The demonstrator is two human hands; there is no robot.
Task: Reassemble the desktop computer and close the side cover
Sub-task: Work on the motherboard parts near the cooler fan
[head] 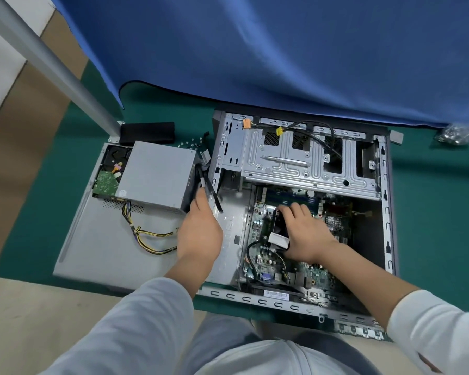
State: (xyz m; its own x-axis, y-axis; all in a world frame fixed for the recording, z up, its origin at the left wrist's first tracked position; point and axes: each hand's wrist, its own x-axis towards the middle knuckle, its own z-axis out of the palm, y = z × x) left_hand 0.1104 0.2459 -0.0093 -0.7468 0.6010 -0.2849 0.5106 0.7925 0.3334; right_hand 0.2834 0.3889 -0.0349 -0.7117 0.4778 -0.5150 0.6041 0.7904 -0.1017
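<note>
Grey steel computer case (303, 163) lies open on the green worktop (38, 226), with the right hand (306, 234) curling its fingers (295, 209) around the black CPU fan (278, 226) and the left hand (199, 231) gripping a black cable (213, 190) just left of them.

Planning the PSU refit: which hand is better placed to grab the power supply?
Left. The left hand is beside the power supply on the side cover; the right hand grips the CPU cooler.

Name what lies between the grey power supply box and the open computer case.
In the head view, the left hand holding black straps lies between the power supply box and the computer case.
</note>
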